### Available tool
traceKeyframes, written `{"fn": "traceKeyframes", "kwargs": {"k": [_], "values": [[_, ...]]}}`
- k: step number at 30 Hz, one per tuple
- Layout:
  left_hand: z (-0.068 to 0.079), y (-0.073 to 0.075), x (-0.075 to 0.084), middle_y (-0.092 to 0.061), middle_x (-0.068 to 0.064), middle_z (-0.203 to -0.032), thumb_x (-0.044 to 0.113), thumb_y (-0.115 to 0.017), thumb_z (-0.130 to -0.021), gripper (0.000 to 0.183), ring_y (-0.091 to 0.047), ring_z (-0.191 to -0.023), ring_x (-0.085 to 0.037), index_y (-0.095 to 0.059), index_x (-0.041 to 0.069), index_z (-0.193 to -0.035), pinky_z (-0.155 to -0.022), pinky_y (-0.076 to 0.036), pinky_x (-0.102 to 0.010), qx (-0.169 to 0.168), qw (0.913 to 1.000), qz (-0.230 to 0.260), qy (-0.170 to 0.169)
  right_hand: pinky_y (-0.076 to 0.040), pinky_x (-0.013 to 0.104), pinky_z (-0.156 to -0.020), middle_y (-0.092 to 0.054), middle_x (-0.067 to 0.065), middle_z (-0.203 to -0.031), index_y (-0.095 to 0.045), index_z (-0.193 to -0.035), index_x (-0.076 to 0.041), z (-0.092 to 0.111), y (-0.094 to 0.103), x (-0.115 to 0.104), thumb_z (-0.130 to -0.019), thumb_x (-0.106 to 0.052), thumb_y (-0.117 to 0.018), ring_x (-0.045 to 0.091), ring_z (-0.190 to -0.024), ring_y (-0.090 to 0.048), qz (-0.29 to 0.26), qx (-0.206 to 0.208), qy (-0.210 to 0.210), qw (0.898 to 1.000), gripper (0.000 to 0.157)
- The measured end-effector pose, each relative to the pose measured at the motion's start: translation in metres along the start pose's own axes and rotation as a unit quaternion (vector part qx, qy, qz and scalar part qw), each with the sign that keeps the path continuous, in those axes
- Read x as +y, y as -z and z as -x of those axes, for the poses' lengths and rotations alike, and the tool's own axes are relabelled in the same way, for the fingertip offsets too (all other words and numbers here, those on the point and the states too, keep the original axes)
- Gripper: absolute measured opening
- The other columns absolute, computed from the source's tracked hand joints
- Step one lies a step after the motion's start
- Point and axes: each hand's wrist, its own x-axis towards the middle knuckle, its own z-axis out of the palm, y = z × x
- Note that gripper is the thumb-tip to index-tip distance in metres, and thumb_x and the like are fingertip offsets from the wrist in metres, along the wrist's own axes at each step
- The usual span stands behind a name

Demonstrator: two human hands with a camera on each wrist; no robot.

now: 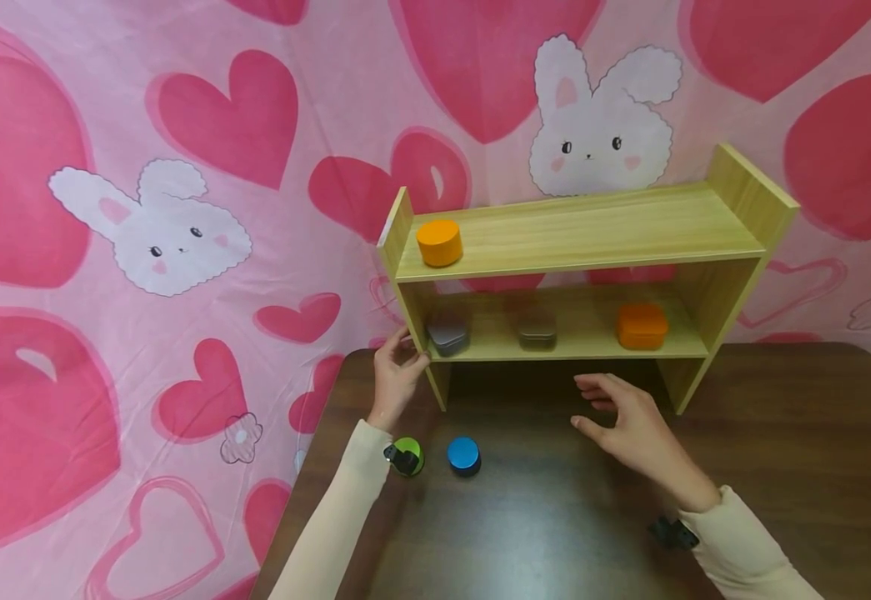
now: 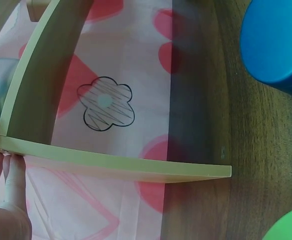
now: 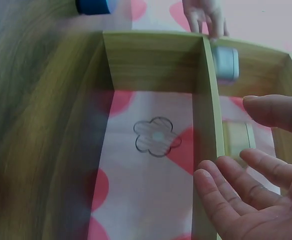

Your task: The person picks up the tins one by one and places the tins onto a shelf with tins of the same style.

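Note:
A small two-tier wooden shelf (image 1: pixel 593 229) stands on the table against the backdrop. My left hand (image 1: pixel 393 379) pinches its left side panel (image 2: pixel 111 157) at the height of the lower board, thumb on the inner side and fingers on the outer. My right hand (image 1: pixel 633 429), fingers spread and holding nothing, hovers in front of the lower board. On that board sit a grey tin (image 1: pixel 448 337), a second grey tin (image 1: pixel 538 335) with rounded corners, and an orange tin (image 1: pixel 641 327). A round orange tin (image 1: pixel 439 243) rests on the top board's left end.
On the dark wooden table (image 1: pixel 548 533), a round blue tin (image 1: pixel 464 454) stands in front of the shelf. Left of it is a green round tin (image 1: pixel 416 450), partly hidden by the left wrist's camera. A pink cloth (image 1: pixel 315 100) with hearts and rabbits hangs behind.

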Motion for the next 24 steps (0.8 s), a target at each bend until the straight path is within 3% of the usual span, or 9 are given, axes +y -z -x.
{"fn": "traceKeyframes", "kwargs": {"k": [4,12,24], "values": [[-0.001,0.000,-0.002,-0.068,-0.028,-0.127,-0.010,-0.073,-0.087,0.057,-0.068,-0.114,-0.040,-0.062,0.003,-0.142,-0.104,-0.055,-0.055,-0.001,1.0000,0.004,-0.008,-0.061,0.049,-0.092,-0.071,0.015,-0.123,-0.066,-0.130,-0.002,-0.003,-0.010,-0.005,-0.085,-0.006,-0.084,0.031,-0.107,-0.070,-0.008,-0.014,-0.003,1.000,0.049],[-0.001,-0.001,-0.003,-0.069,-0.027,-0.123,-0.009,-0.073,-0.086,0.055,-0.069,-0.109,-0.029,-0.065,0.004,-0.139,-0.102,-0.057,-0.051,-0.003,0.9999,0.003,-0.017,-0.061,0.049,-0.093,-0.071,0.015,-0.124,-0.066,-0.130,-0.001,-0.006,-0.025,-0.014,-0.084,-0.004,-0.083,0.031,-0.107,-0.070,-0.018,-0.028,-0.002,0.999,0.049],[-0.001,-0.001,0.000,-0.069,-0.028,-0.124,-0.010,-0.072,-0.087,0.055,-0.068,-0.112,-0.037,-0.064,0.003,-0.139,-0.105,-0.056,-0.052,-0.001,0.9999,0.009,-0.006,-0.062,0.048,-0.092,-0.071,0.012,-0.124,-0.067,-0.129,-0.002,-0.008,-0.048,-0.025,-0.083,-0.005,-0.084,0.028,-0.106,-0.071,-0.029,-0.048,0.013,0.998,0.050]]}}
